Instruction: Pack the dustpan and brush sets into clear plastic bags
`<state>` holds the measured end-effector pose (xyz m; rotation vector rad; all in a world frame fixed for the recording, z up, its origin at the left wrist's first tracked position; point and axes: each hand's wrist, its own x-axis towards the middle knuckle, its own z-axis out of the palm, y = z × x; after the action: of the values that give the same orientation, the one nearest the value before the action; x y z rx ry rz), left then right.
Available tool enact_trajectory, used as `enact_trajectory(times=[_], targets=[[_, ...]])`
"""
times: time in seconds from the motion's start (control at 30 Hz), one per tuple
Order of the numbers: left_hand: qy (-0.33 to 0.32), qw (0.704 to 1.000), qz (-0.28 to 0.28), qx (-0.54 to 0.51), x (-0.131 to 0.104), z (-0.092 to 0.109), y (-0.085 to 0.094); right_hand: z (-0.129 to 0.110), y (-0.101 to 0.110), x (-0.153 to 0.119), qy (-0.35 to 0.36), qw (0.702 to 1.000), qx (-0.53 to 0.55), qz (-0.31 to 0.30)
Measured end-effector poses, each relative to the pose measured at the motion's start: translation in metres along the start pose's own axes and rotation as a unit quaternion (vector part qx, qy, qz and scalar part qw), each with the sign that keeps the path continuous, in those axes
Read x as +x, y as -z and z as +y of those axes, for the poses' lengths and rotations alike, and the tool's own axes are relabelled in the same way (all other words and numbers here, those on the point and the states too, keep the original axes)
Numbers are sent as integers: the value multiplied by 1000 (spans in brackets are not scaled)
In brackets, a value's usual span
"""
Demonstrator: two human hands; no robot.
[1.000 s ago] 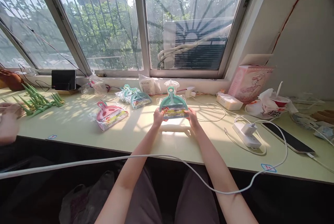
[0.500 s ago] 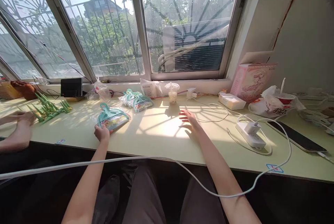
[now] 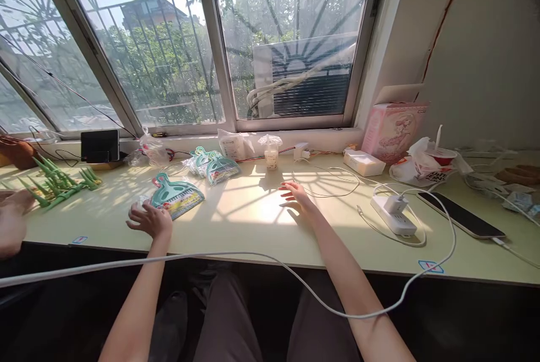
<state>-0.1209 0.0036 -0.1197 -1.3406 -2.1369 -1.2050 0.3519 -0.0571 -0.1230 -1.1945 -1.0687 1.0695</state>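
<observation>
A small teal dustpan-and-brush set (image 3: pixel 179 193) with a colourful card lies on the table in front of me. My left hand (image 3: pixel 150 220) is at its lower left edge, palm down, fingers apart and slightly bent; it covers that corner, and a bit of clear plastic shows by the fingers. Several similar teal sets (image 3: pixel 213 165) in clear wrapping lie in a pile farther back. Over the sunlit middle of the table, my right hand (image 3: pixel 297 193) holds nothing, with its fingers stretched out and spread. Behind it stands a lidded clear drink cup (image 3: pixel 271 153).
A white cable hangs across the front of my view. To the right are a power strip (image 3: pixel 394 215), a phone (image 3: pixel 462 214), a white box (image 3: pixel 363 162) and a pink box (image 3: pixel 394 131). On the left are green spiky plastic pieces (image 3: pixel 59 184) and another person's hand (image 3: pixel 12 221).
My left hand has gone from gripping the dustpan set's edge to spread fingers beside it. My right hand keeps its pose. The view has shifted slightly.
</observation>
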Motion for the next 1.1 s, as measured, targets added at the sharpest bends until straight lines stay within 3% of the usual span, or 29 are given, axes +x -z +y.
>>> enact_trajectory(times=[0.13,0.47,0.6,0.67,0.73,0.87,0.97,1.1], targets=[[-132,991,-17,-12,-10,12,-4,5,0,3,-17,1000,17,-11],[-284,954,-73,-67,-4,17,-34,21,1,16,-22,1000,11,-9],[-308,936,-137,-102,-4,47,-46,24,-1,17,-25,999,25,-10],[-266,935,-199,-122,-4,77,-57,24,-3,17,-28,999,29,-6],[-173,944,-244,-138,-1,109,-71,23,-4,15,-32,999,30,-6],[-23,959,-244,-141,10,155,-99,20,-6,13,-38,999,30,-4],[54,953,-251,-160,22,163,-109,17,-7,15,-49,999,15,-5],[66,936,-270,-216,35,159,-108,17,-7,21,-56,998,-11,-7]])
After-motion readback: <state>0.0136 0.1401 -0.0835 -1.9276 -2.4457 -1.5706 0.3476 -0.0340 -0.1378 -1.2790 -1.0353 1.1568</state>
